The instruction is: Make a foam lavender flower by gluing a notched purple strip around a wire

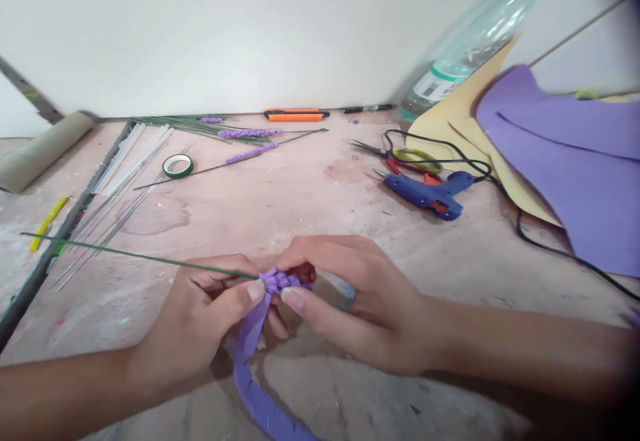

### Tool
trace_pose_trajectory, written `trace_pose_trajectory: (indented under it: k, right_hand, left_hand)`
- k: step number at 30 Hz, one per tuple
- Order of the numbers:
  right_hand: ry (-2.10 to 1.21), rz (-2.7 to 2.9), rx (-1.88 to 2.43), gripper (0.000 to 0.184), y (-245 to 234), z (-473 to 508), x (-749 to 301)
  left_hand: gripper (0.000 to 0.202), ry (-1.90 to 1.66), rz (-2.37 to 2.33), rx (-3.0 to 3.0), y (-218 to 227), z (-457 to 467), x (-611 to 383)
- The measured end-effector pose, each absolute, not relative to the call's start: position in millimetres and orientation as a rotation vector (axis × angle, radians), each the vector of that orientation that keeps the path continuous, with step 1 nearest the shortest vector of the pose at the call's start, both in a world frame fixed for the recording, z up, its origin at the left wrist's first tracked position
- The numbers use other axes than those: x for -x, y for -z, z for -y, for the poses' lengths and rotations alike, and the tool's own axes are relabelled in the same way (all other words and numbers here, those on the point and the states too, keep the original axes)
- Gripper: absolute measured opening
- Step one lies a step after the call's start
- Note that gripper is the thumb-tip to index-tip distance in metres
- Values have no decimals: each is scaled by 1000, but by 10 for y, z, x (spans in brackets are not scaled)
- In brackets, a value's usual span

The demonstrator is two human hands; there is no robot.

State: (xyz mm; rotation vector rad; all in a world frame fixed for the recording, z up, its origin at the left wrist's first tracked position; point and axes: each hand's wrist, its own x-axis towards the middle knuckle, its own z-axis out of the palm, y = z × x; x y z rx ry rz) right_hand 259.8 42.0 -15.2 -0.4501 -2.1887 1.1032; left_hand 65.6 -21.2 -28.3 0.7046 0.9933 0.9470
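Observation:
My left hand [205, 314] pinches a green wrapped stem [125, 252] at the base of a purple foam flower head [283, 283]. The stem points out to the left. A long purple foam strip [246, 354] is wound round the stem's end, and its loose length hangs down and curves toward the bottom edge. My right hand [350, 294] grips the far end of the flower head between thumb and fingers. Its fingertips are partly hidden behind the foam.
Behind my hands lie finished purple flower stems [253, 154], a green tape roll [178, 166] and bare wires [130, 194]. To the right are a blue glue gun [425, 194], scissors [373, 149], purple foam sheets [540, 161] and a bottle [465, 54]. An orange cutter [296, 116] lies by the wall.

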Motion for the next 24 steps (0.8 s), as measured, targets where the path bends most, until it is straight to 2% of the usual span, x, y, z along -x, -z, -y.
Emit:
trace_pose_trajectory:
  k: [7,11,18,24]
  right_hand:
    - [-1018,2228,633,10,76,-369,-2583]
    - [-1051,2231,626,12,95,-354,-2577]
    - [-1006,2251,545,5,208,-382,-2599]
    - [-962,2289,518,15,172,-377,-2596]
  left_hand:
    - [18,-916,-908,-726,332,241,-623]
    - [21,-909,-932,-774,339,250,-621]
    - [24,-880,-963,-748,319,231,-613]
    - [24,-839,-984,-676,274,237,-645]
